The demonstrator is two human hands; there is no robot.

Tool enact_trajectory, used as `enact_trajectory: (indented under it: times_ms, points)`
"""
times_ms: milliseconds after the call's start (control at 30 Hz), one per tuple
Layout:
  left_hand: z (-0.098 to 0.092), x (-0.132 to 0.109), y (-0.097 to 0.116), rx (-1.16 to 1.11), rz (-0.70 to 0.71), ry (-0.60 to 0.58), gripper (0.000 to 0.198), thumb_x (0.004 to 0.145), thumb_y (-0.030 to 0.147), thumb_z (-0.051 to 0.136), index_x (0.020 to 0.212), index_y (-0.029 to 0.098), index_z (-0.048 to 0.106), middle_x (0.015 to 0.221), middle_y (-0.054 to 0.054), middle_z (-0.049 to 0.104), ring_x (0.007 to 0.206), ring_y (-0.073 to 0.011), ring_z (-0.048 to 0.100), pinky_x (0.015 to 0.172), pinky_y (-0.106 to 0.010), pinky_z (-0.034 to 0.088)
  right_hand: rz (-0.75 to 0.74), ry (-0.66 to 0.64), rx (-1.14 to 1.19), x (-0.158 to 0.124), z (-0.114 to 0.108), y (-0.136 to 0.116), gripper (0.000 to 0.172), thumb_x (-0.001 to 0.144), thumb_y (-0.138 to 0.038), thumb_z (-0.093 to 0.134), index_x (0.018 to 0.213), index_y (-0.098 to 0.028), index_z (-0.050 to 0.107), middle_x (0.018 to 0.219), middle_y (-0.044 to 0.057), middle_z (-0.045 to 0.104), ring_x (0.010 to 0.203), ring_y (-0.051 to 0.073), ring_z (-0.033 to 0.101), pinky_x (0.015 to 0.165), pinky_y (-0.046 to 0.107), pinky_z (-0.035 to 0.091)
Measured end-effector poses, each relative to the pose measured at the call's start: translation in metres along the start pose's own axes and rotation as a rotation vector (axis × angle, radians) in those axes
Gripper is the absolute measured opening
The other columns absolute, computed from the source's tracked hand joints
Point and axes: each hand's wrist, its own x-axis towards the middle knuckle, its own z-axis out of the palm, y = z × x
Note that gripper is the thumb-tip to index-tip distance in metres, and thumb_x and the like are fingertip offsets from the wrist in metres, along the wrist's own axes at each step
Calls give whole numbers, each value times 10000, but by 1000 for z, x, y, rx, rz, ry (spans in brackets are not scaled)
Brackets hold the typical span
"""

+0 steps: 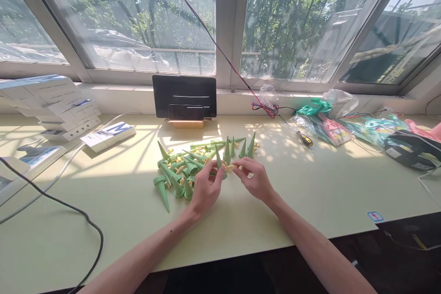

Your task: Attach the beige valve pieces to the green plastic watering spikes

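My left hand point(208, 188) is closed round a green plant watering spike point(218, 158), which points upward. The fingers of my right hand point(254, 177) pinch a small yellow valve piece point(228, 168) close against that spike; whether the two are joined I cannot tell. A pile of green spikes point(177, 186) with yellow pieces lies to the left of and behind my left hand, some upright and some on their sides. Just beyond my hands several spikes point(243, 148) stand point up in a loose row.
A black tablet point(184, 94) and a phone lean on a wooden stand point(186, 124) at the back. White boxes point(62, 105) are stacked at left, near a black cable point(74, 209). To the right lie a screwdriver point(305, 138), bagged items point(332, 131) and a black pouch point(411, 149).
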Motion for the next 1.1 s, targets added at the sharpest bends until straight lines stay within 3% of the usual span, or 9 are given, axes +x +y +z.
enact_trajectory:
  times_ms: [233, 833, 1100]
  points:
    - [-1, 1, -1, 16, 70, -20, 201, 926, 375, 567, 957, 193, 648, 864, -28, 621, 747, -145, 560, 612, -239, 517, 25, -27, 24, 0, 0, -1, 158, 934, -283, 607, 999, -193, 719, 803, 33, 636, 588, 112, 531, 541, 250, 452]
    - [-1, 2, -5, -14, 67, -72, 202, 923, 365, 574, 817, 195, 599, 845, -23, 508, 805, -154, 524, 589, -226, 500, 32, -22, -6, 0, 0, -5, 144, 932, -287, 608, 947, -188, 712, 761, 26, 641, 567, 111, 516, 534, 249, 442]
    - [-2, 1, -4, -36, 64, -95, 194, 939, 374, 556, 890, 204, 633, 895, -34, 555, 866, -165, 550, 644, -238, 533, 73, -39, 15, -1, 2, -3, 139, 925, -300, 613, 961, -185, 682, 789, 22, 653, 523, 91, 516, 520, 242, 440]
